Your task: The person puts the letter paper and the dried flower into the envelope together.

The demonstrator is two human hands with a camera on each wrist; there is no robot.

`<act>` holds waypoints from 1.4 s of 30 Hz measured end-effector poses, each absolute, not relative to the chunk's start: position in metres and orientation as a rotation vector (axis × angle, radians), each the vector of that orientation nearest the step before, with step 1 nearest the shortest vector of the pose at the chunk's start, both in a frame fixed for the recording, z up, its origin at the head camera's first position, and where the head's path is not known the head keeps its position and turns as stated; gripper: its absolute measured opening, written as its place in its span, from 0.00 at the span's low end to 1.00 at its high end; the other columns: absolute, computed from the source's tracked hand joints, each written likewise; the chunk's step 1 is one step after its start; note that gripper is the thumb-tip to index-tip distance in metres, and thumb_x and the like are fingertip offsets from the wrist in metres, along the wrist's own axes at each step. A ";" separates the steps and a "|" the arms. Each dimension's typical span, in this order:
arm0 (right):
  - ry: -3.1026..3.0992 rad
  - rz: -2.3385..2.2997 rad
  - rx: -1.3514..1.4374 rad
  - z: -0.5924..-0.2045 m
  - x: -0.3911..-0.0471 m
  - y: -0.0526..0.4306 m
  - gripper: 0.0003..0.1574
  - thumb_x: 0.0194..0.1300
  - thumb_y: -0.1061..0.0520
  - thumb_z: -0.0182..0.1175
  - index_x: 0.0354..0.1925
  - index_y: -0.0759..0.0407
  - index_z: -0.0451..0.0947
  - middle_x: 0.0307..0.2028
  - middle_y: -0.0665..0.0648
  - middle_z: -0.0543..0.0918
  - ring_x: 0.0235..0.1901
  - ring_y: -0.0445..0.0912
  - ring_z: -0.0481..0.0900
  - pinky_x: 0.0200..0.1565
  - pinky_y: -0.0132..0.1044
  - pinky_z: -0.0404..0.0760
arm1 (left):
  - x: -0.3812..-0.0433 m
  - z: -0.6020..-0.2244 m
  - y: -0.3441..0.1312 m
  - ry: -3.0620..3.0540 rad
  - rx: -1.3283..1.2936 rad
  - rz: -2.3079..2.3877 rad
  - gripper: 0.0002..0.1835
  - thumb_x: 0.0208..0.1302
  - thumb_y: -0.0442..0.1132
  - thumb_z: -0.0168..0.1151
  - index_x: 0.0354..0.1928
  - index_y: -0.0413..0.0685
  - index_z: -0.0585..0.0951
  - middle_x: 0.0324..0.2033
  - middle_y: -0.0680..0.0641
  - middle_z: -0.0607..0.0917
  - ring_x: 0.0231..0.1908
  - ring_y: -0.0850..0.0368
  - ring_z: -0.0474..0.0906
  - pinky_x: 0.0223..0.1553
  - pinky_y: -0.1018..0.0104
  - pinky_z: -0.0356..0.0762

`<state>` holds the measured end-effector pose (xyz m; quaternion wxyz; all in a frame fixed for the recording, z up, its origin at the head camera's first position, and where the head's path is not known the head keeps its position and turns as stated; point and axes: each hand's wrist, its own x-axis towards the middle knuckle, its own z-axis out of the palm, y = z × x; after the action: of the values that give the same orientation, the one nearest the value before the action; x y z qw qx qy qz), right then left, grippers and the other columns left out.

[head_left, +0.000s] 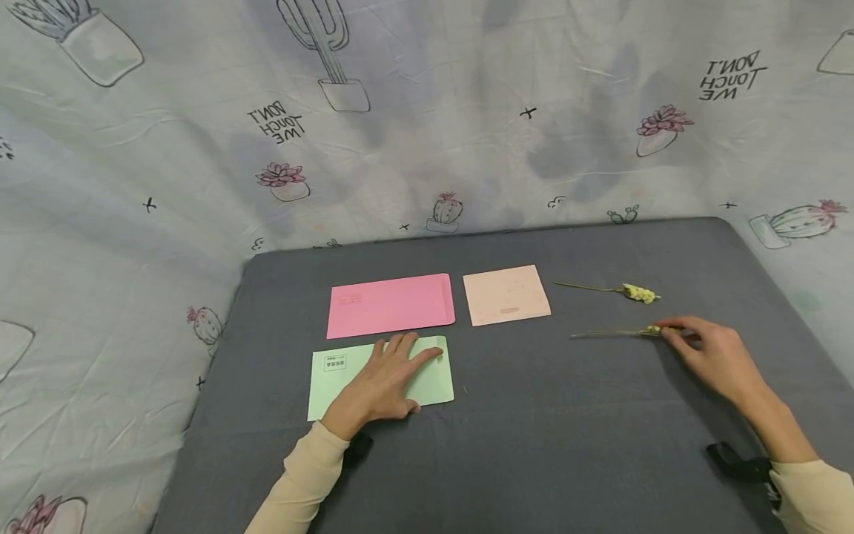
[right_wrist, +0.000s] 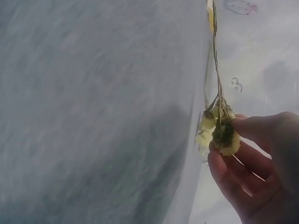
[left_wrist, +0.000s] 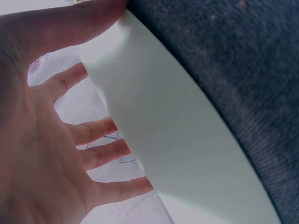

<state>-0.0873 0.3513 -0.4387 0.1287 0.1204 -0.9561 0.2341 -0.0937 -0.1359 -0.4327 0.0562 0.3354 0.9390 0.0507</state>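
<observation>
A light green envelope (head_left: pixel 427 378) lies on the dark grey table, printed on its left part. My left hand (head_left: pixel 385 374) spans it, thumb at the near edge and fingers reaching to the far edge. The left wrist view shows the envelope (left_wrist: pixel 173 126) bowed between thumb and fingers, fingertips hidden behind its edge. Over on the right, my right hand (head_left: pixel 717 360) pinches a small pale yellow flower sprig (head_left: pixel 610 334) at its bloom end, the thin stem pointing left. The right wrist view shows its blossoms (right_wrist: pixel 226 137) between thumb and fingertips.
A pink envelope (head_left: pixel 390 305) lies just beyond the green one. To its right is a peach-coloured card or envelope (head_left: pixel 507 297). A second yellow flower sprig (head_left: pixel 638 294) lies beyond the held one. A cactus-print cloth (head_left: pixel 467 148) hangs behind the grey table (head_left: pixel 520 445).
</observation>
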 end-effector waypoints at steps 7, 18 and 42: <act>-2.704 0.811 0.349 -0.441 -0.092 0.341 0.11 0.56 0.63 0.61 0.40 0.56 0.81 0.34 0.55 0.83 0.35 0.17 0.66 0.34 0.15 0.68 | -0.093 -0.438 -0.137 2.861 1.026 0.161 0.49 0.33 0.53 0.74 0.63 0.66 0.61 0.57 0.44 0.64 0.55 0.48 0.61 0.54 0.44 0.59; -2.775 1.012 0.381 -0.437 -0.100 0.312 0.10 0.59 0.61 0.59 0.41 0.54 0.81 0.32 0.53 0.83 0.25 0.37 0.77 0.27 0.20 0.69 | -0.094 -0.437 -0.137 2.860 1.023 0.163 0.49 0.33 0.53 0.74 0.63 0.66 0.61 0.57 0.44 0.64 0.55 0.48 0.61 0.53 0.44 0.59; -2.876 1.344 0.696 -0.433 -0.132 0.264 0.11 0.60 0.64 0.57 0.42 0.61 0.79 0.30 0.56 0.83 0.27 0.44 0.81 0.26 0.32 0.78 | -0.101 -0.423 -0.129 2.822 0.966 0.191 0.50 0.33 0.53 0.74 0.64 0.66 0.60 0.59 0.42 0.63 0.58 0.46 0.60 0.55 0.42 0.57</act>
<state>-0.1317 0.2639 -0.4330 -0.0541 0.2138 -0.8836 0.4130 -0.1008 -0.1294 -0.4230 0.0764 0.3223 0.9414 0.0638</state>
